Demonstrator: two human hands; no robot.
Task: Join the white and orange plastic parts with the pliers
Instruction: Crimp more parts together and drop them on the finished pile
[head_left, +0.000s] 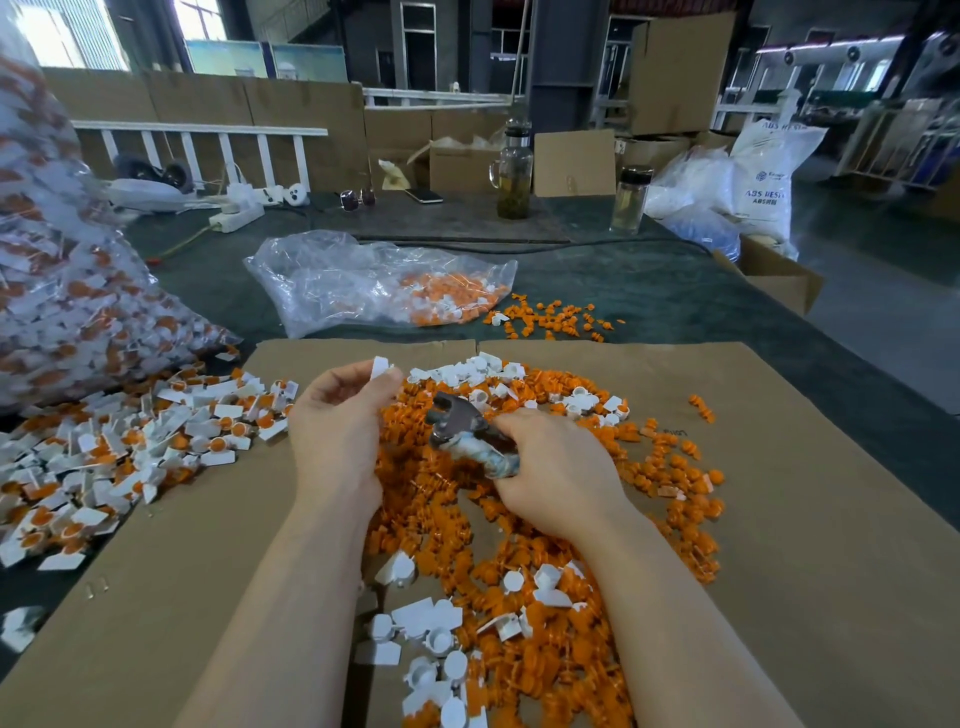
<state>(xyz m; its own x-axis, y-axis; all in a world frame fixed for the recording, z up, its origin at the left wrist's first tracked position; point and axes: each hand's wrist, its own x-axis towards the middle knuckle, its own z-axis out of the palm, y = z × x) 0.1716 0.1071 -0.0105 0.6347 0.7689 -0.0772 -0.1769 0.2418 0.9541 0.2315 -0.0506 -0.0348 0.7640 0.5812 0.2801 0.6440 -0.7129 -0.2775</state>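
We see the bench (649, 270), dark green, carrying cardboard sheets (810, 519) at bottom, a plastic bag (332, 286) at centre, and two bottles (514, 176) upper right.

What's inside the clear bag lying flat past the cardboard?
The clear bag holds orange and white parts bunched at its right end. Crinkled plastic blurs the rest.

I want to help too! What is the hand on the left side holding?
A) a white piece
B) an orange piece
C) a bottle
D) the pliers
A: the left hand pinches a white plastic part at its fingertips, while the right hand grips the pliers.
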